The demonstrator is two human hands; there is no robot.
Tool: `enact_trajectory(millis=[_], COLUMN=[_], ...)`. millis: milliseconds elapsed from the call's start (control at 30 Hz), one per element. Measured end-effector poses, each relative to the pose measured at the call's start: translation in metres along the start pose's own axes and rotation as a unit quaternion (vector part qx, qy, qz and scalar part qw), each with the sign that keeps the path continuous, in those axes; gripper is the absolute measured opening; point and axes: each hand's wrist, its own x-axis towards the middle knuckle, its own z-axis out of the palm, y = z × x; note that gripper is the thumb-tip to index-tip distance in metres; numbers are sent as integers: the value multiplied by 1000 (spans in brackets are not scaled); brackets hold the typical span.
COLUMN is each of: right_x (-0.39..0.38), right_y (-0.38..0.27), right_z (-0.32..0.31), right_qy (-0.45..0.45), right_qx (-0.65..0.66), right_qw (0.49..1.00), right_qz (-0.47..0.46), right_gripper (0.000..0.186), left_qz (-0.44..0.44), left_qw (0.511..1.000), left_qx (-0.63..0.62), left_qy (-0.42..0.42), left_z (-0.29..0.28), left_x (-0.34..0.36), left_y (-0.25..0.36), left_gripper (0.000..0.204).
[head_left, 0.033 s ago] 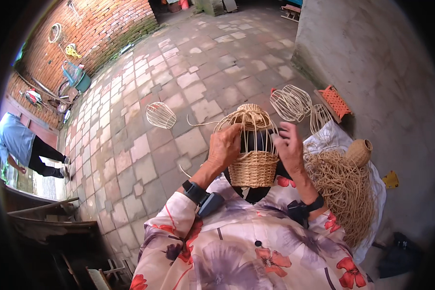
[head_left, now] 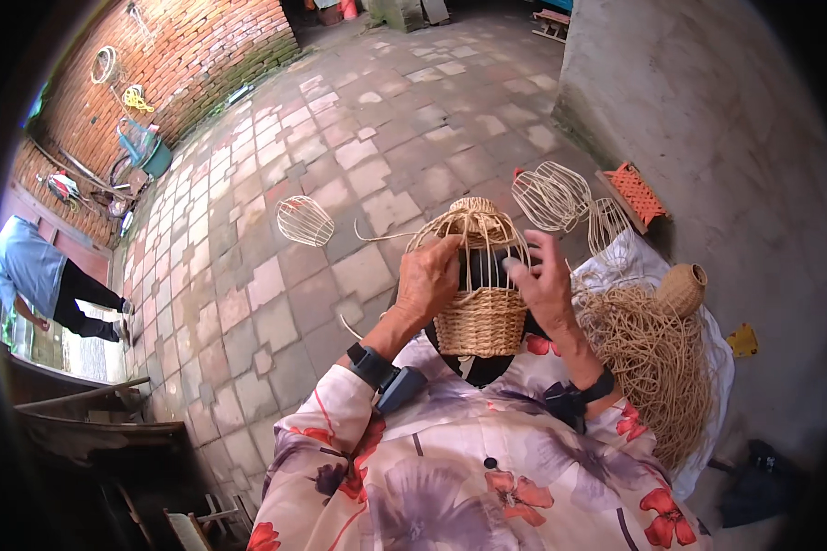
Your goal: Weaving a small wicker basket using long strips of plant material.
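Note:
A partly woven basket [head_left: 478, 321] stands upright before me, with a woven lower band, bare vertical ribs and a coiled top [head_left: 475, 209]. My left hand [head_left: 427, 280] grips the ribs on its left side near the top, thumb and index pressed together there. My right hand [head_left: 542, 280] is at the right side, fingers bent and apart, thumb beside the ribs; I cannot tell whether it touches them. A loose strand [head_left: 377, 235] sticks out leftward from the top. A heap of tan strands [head_left: 652, 386] lies on a white sack [head_left: 712, 386] to my right, with a small woven vessel [head_left: 680, 290].
Wire-like frames [head_left: 305, 220] [head_left: 551, 193] lie on the paving, near an orange woven object [head_left: 634, 193]. A plastered wall [head_left: 708, 110] rises at right. Another person [head_left: 37, 266] walks at far left, above dark wooden furniture [head_left: 92, 432]. A teal bucket [head_left: 156, 156] stands by the brick wall.
My right hand has shifted slightly left, its thumb closer to the basket's ribs. My left hand and the basket look almost unchanged.

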Motion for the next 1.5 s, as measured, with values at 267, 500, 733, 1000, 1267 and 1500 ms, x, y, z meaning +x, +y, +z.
enact_trajectory(millis=[267,500,733,1000,1267,1500], right_x=[22,21,21,19,16,13], right_y=[2,18,29,50,44,36], right_z=[26,23,14,11,11,12], right_qy=[5,-9,-8,-50,-30,-31], right_qx=[-87,-68,-59,41,13,27], right_qw=[996,997,998,995,997,998], right_qz=[35,20,16,82,64,53], right_gripper=[68,64,63,58,53,51], left_qz=[-27,-159,-454,-498,-373,-281], left_qw=[997,981,853,540,760,878], left_qx=[-69,95,-229,-555,-527,-339], left_qy=[-38,50,120,390,81,-187], left_z=[-11,-37,-130,-257,-160,-61], left_x=[-4,-54,-121,-262,-93,-4], left_y=[17,-43,-186,-289,-140,-19], left_gripper=[28,30,23,16,31,11])
